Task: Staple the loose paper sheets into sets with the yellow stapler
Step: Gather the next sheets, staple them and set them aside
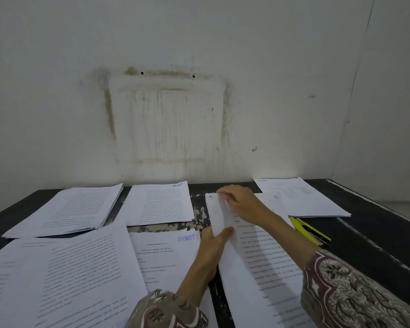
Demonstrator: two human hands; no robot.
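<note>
Gripping the left edge of a set of sheets (253,252), the left hand (214,242) is pinching the paper with its thumb on top, while the right hand (243,204) is pressing down with bent fingers near the far corner. The set is lying on the dark table (374,233), between other paper stacks. The yellow stapler (310,230) is resting untouched just right of the set, beside the right forearm.

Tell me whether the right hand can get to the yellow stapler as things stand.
Probably yes: the yellow stapler lies uncovered just right of the right hand, but that hand must first release the paper stack.
</note>
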